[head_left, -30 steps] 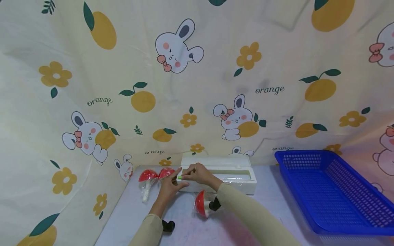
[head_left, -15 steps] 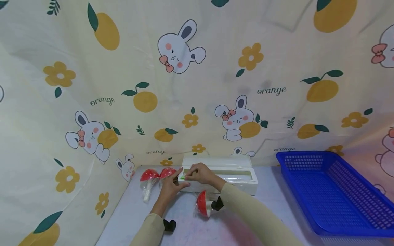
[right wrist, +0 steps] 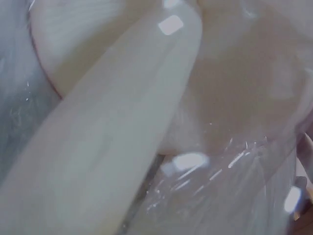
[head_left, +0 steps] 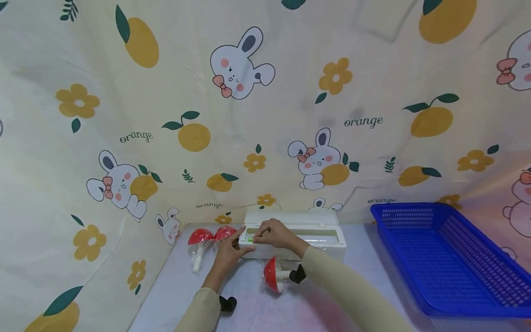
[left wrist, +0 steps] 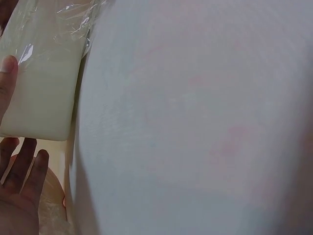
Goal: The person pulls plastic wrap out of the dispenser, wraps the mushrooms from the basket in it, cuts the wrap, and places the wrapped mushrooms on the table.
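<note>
A long white cling film dispenser [head_left: 327, 251] lies across the back of the table, its lid [head_left: 290, 216] raised behind it. My left hand [head_left: 228, 253] holds its left end; in the left wrist view the thumb [left wrist: 7, 81] rests on the front face and the fingers [left wrist: 29, 166] are at the end. My right hand [head_left: 274, 234] pinches a small green slide cutter [head_left: 250, 240] at the dispenser's front edge, near the left end. Clear film [left wrist: 63, 19] hangs over the front. Below the right wrist lies a film-wrapped red-and-white toy mushroom [head_left: 271, 275].
Two more wrapped toy mushrooms, one in front [head_left: 200, 244] and one partly hidden [head_left: 224, 233], lie left of the dispenser. A blue plastic basket [head_left: 415, 276] stands at the right. A printed cloth [head_left: 274, 115] hangs behind the table.
My right hand and the green slide cutter have shifted a little to the right along the dispenser's front edge. The left hand has stayed at the left end.
</note>
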`<action>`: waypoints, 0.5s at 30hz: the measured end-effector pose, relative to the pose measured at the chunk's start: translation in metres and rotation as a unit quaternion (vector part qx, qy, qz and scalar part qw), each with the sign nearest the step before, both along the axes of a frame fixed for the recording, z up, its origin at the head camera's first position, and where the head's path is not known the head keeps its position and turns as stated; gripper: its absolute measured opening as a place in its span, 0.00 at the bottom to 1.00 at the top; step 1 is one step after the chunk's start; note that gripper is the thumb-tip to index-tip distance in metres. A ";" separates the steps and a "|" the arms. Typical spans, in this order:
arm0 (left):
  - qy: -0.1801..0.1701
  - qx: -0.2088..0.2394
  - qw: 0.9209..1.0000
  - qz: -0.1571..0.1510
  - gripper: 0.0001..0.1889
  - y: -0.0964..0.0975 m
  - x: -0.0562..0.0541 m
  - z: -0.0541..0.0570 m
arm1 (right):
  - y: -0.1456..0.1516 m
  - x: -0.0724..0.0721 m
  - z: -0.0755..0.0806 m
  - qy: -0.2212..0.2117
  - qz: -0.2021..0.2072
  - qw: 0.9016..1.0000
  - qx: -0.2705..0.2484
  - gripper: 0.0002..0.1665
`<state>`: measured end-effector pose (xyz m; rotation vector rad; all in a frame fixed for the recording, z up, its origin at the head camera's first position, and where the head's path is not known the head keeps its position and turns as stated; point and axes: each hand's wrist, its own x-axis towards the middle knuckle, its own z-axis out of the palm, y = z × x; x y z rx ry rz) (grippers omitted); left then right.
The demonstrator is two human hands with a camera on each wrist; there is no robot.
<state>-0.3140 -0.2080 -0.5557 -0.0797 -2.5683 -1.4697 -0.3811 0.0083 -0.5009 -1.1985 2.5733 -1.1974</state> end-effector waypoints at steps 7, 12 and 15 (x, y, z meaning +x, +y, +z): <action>0.005 0.010 1.000 -0.005 0.44 -0.003 -0.001 -0.002 | 0.002 0.000 0.001 -0.014 -0.006 1.000 0.012 0.04; -0.010 0.010 1.000 0.000 0.44 -0.003 -0.001 -0.001 | 0.005 -0.001 -0.001 -0.005 -0.005 1.000 0.016 0.04; -0.021 0.014 1.000 0.005 0.44 -0.002 -0.001 0.000 | 0.008 -0.002 -0.001 0.002 -0.001 1.000 0.016 0.04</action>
